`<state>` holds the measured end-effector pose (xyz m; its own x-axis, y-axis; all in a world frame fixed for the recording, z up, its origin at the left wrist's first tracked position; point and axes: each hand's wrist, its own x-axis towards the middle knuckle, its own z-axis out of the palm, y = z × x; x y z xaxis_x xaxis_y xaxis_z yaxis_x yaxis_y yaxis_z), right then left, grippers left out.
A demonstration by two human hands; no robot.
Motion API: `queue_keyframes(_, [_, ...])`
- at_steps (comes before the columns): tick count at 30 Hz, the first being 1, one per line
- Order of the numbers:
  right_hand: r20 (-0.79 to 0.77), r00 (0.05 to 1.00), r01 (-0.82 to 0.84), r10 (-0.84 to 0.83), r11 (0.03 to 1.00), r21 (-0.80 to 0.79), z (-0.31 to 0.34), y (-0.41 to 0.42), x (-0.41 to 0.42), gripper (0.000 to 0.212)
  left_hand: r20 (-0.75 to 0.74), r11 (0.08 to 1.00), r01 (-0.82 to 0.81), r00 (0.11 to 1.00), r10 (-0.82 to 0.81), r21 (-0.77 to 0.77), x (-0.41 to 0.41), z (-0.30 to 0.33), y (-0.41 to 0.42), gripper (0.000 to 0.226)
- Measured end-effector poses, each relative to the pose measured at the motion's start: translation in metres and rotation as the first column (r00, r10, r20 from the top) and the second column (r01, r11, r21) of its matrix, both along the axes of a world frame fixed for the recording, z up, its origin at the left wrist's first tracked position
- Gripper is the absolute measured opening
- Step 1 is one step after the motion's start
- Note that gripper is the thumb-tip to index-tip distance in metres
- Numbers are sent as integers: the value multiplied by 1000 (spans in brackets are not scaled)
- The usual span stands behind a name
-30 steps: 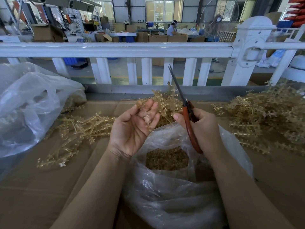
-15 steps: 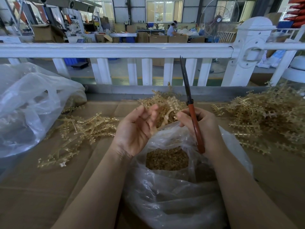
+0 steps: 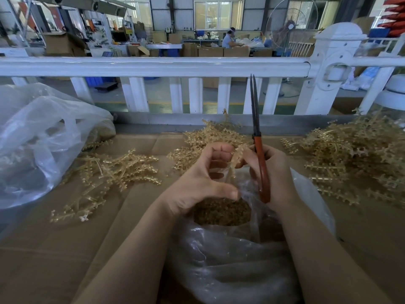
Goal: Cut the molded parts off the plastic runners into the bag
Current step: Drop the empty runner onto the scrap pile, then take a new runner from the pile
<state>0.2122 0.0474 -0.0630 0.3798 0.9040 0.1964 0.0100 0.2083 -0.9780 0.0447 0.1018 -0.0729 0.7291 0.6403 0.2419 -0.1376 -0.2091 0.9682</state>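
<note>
Head view: two hands meet at frame centre above one open clear bag (image 3: 230,260) of cut parts (image 3: 221,212). Left hand (image 3: 197,183) pinches a runner (image 3: 237,153); right hand (image 3: 276,172) grips one pair of red-handled scissors (image 3: 259,154), blades nearly closed. Three runner piles lie on the desk (image 3: 54,249): centre-left (image 3: 109,170), upper centre (image 3: 206,137), right (image 3: 355,159).

My hands crowd the bag (image 3: 230,266) mouth. Runner heaps hem me in: left (image 3: 109,170), ahead (image 3: 210,137) and right (image 3: 355,156). A second bag (image 3: 39,139) blocks the far left, the fence (image 3: 153,66) the far edge. Bare bench (image 3: 54,249) lies open near left of my left arm.
</note>
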Motion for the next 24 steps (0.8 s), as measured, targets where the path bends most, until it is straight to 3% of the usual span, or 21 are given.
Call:
queue_keyframes(3, [-18,999,-30,30,999,27,2,-2,1,21,-96,998,-54,994,58,46,4,-1,-3,84])
queue_keyframes(6, [18,999,-42,41,999,34,2,-1,2,21,-51,952,-257,962,268,165,9,-2,-4,31])
queue_keyframes(8, [51,998,-40,37,998,51,0,0,2,23,45,935,-342,940,339,93,8,-2,-2,3])
queue_keyframes(11, [91,996,6,-12,997,74,-1,2,2,28,201,926,-333,909,365,-177,5,3,0,8])
queue_keyframes(14, [101,994,37,-43,998,58,0,4,2,30,259,907,-300,889,378,-295,3,6,1,15])
queue_keyframes(21, [101,992,-75,74,997,10,0,1,2,16,207,866,-356,873,442,-350,7,9,-1,38])
queue_keyframes(24, [98,993,-67,67,998,-3,-1,2,4,25,182,849,-412,855,485,-330,8,9,-2,23])
